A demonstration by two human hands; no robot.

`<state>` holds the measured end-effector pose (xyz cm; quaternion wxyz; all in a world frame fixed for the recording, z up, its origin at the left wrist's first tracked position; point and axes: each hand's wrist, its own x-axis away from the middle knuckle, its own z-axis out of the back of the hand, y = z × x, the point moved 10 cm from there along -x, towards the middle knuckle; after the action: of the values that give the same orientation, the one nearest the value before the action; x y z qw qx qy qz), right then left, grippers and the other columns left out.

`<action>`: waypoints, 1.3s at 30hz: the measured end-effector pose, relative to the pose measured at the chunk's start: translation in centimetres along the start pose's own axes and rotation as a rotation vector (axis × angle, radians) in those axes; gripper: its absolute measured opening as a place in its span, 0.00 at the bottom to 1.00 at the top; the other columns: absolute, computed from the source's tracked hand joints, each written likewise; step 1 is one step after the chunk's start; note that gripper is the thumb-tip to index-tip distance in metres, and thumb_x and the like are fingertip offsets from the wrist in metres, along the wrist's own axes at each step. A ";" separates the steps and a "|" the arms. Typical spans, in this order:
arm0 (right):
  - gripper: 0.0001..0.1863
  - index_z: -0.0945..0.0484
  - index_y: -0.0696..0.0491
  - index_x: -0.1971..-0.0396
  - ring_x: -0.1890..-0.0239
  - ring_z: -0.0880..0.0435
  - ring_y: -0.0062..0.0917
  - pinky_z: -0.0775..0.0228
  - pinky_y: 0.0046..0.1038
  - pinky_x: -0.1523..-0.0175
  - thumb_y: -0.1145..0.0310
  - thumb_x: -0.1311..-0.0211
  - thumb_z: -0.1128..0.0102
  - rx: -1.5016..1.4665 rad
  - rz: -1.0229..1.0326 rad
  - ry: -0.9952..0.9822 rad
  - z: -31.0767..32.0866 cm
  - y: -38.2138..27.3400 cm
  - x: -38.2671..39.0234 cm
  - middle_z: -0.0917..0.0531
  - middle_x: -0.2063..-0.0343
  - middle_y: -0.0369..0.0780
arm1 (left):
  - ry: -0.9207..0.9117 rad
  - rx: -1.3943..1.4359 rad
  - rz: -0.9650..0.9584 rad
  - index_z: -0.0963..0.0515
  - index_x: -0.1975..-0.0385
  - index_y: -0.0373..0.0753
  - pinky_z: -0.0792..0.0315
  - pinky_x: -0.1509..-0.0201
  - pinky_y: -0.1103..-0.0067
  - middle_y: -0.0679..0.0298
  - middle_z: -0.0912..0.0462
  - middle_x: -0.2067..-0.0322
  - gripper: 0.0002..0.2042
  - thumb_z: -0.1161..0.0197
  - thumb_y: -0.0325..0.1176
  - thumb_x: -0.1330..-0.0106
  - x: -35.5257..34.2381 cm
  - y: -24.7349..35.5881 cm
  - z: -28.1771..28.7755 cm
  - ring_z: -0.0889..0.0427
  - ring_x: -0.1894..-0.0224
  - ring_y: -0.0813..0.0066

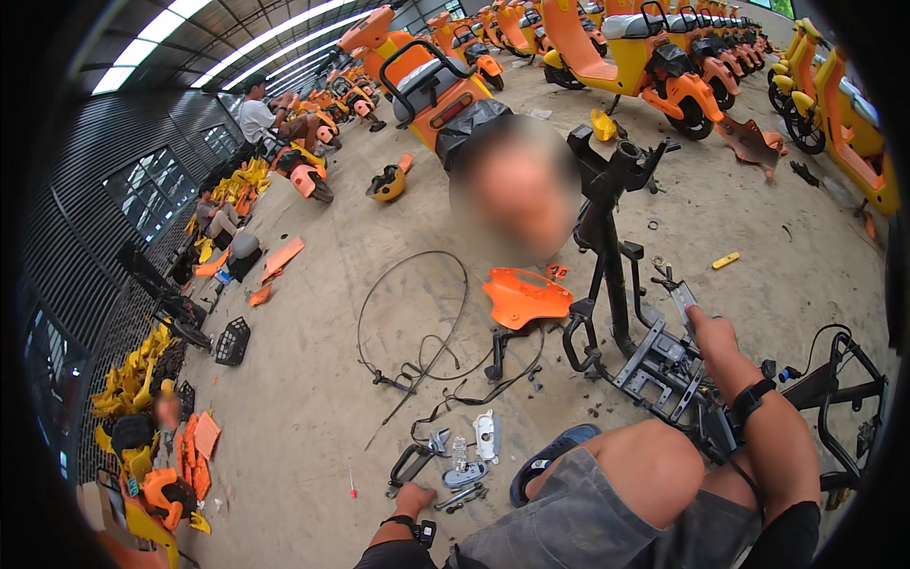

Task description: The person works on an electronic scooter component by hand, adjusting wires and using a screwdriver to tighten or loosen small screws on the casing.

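Observation:
On the right, my right hand [713,336] is closed on a silver metal bracket [682,300] at the middle of a stripped black scooter frame [616,256]. My left hand [415,497] is down at the floor, closed, its fingertips mostly hidden. Right by it lies a black loop-shaped part [409,465]. Small parts are grouped just beyond: a white oblong housing [487,435], a clear plastic piece [461,451], a grey oval part [464,475] and a dark metal part [462,497].
Ahead lie an orange panel [527,298], a looped black cable [365,327] and a yellow tool [725,260]. A red-handled screwdriver [354,492] is to the left. Orange scooters [578,43] stand in rows behind. Yellow panels [133,379] pile up leftward, and other people sit farther off.

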<state>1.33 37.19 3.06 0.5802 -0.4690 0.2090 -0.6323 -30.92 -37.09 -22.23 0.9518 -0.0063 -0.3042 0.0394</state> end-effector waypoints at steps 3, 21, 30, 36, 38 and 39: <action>0.30 0.23 0.63 0.77 0.81 0.30 0.28 0.40 0.33 0.75 0.45 0.48 0.36 0.004 0.026 0.054 -0.1 0.8 -1.3 0.24 0.81 0.41 | -0.018 0.015 -0.022 0.21 0.57 0.27 0.25 0.47 0.68 0.44 0.18 0.56 0.34 0.32 0.54 0.55 0.5 1.3 0.8 0.18 0.51 0.53; 0.26 0.29 0.49 0.82 0.90 0.42 0.18 0.53 0.24 0.84 0.41 0.49 0.36 -0.103 -0.037 -0.095 0.2 0.4 0.3 0.36 0.88 0.32 | 0.076 -0.225 -0.162 0.34 0.48 0.29 0.23 0.52 0.67 0.49 0.17 0.58 0.36 0.32 0.47 0.52 3.2 3.7 2.7 0.17 0.54 0.55; 0.27 0.28 0.51 0.82 0.90 0.39 0.20 0.50 0.26 0.84 0.39 0.50 0.36 -0.048 -0.065 -0.066 0.8 0.8 -0.7 0.34 0.88 0.33 | 0.057 -0.415 -0.410 0.32 0.51 0.31 0.22 0.57 0.64 0.50 0.16 0.62 0.31 0.33 0.45 0.50 1.9 6.2 2.0 0.16 0.58 0.54; 0.26 0.27 0.50 0.82 0.91 0.40 0.19 0.51 0.26 0.85 0.40 0.50 0.35 -0.084 -0.062 -0.082 0.6 1.4 -1.3 0.34 0.89 0.33 | 0.035 -0.419 -0.370 0.31 0.53 0.34 0.23 0.55 0.64 0.51 0.16 0.61 0.28 0.33 0.44 0.50 1.4 6.6 1.6 0.16 0.57 0.53; 0.26 0.27 0.51 0.81 0.91 0.40 0.19 0.51 0.26 0.85 0.40 0.50 0.35 -0.078 -0.076 -0.076 0.6 1.6 -1.5 0.34 0.88 0.33 | 0.030 -0.408 -0.359 0.31 0.52 0.35 0.23 0.54 0.63 0.52 0.16 0.61 0.28 0.33 0.44 0.50 1.2 6.5 1.3 0.16 0.57 0.53; 0.26 0.27 0.51 0.81 0.91 0.40 0.19 0.51 0.26 0.85 0.41 0.51 0.35 -0.075 -0.082 -0.073 0.6 1.7 -1.5 0.34 0.88 0.32 | 0.028 -0.403 -0.354 0.31 0.52 0.36 0.23 0.54 0.63 0.52 0.16 0.61 0.28 0.33 0.44 0.50 1.1 6.4 1.3 0.16 0.57 0.54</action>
<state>2.52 38.37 1.44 0.5429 -0.5215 0.1917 -0.6298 -31.20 -30.68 -20.78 0.9276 -0.1428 -0.2890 -0.1890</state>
